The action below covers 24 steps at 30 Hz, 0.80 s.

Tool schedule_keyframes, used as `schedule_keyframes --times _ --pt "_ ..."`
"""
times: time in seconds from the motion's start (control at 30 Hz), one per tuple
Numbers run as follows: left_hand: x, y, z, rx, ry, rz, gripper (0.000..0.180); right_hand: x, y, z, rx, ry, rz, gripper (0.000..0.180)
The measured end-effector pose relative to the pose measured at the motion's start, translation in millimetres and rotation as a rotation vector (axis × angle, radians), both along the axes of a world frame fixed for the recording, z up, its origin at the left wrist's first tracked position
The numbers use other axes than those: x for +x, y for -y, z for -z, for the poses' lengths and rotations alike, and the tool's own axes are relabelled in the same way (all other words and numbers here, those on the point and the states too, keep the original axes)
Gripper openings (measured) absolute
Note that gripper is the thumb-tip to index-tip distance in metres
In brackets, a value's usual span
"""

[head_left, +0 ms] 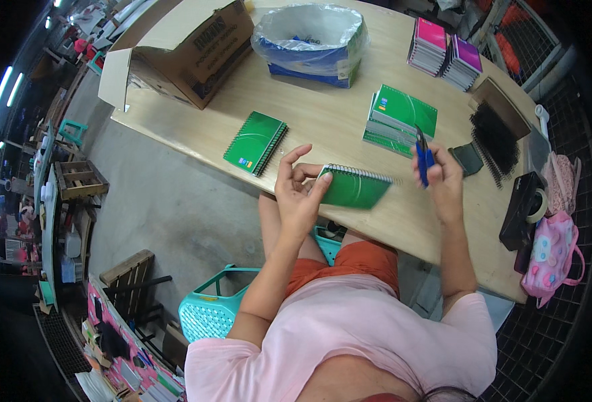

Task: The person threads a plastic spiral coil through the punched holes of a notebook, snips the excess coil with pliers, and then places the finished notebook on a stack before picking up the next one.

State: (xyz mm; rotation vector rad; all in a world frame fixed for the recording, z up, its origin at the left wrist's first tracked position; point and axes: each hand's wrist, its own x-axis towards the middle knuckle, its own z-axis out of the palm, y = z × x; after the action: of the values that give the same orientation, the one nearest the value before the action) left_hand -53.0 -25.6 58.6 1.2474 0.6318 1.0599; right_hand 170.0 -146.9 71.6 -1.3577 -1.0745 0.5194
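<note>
My left hand (pixel 301 192) pinches one end of a small green spiral notebook (pixel 356 189) between thumb and fingers, its coil edge turned upward. Just right of it, my right hand (pixel 441 177) is closed around blue-handled pliers (pixel 423 159), whose dark jaws point up and away from me. The pliers are apart from the notebook. A few green spiral notebooks (pixel 254 142) lie in a low pile at the table's near edge, left of my left hand. Beyond my right hand stands a taller stack of green notebooks (pixel 403 110).
At the back are an open cardboard box (pixel 205 57) and a plastic-lined blue box (pixel 313 60) with small bits inside. Pink notebooks (pixel 428 43) and purple notebooks (pixel 463 60) stand far right. Black coils (pixel 496 142), a tape roll (pixel 537 206) and a pink bag (pixel 552 254) line the right side.
</note>
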Motion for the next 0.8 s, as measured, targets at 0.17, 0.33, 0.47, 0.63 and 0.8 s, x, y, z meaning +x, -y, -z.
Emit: schedule_keyframes --times 0.17,0.33,0.47,0.63,0.8 --pt "-14 28 6 1.010 -0.122 -0.019 0.056 -74 -5 4 0.074 -0.930 -0.161 0.055" --pt "-10 41 12 1.080 -0.331 0.029 0.048 -71 -21 21 -0.030 -0.363 -0.014 0.040" --pt "-2 10 -18 0.915 -0.452 -0.113 0.039 -75 -10 19 -0.151 -0.135 -0.048 0.038" --pt "-5 -22 -26 0.420 -0.434 0.288 0.035 -76 -8 10 -0.178 0.011 -0.109 0.039" --pt "-13 -29 -10 0.305 -0.312 0.375 0.038 -46 -12 -11 -0.222 0.408 0.007 0.046"
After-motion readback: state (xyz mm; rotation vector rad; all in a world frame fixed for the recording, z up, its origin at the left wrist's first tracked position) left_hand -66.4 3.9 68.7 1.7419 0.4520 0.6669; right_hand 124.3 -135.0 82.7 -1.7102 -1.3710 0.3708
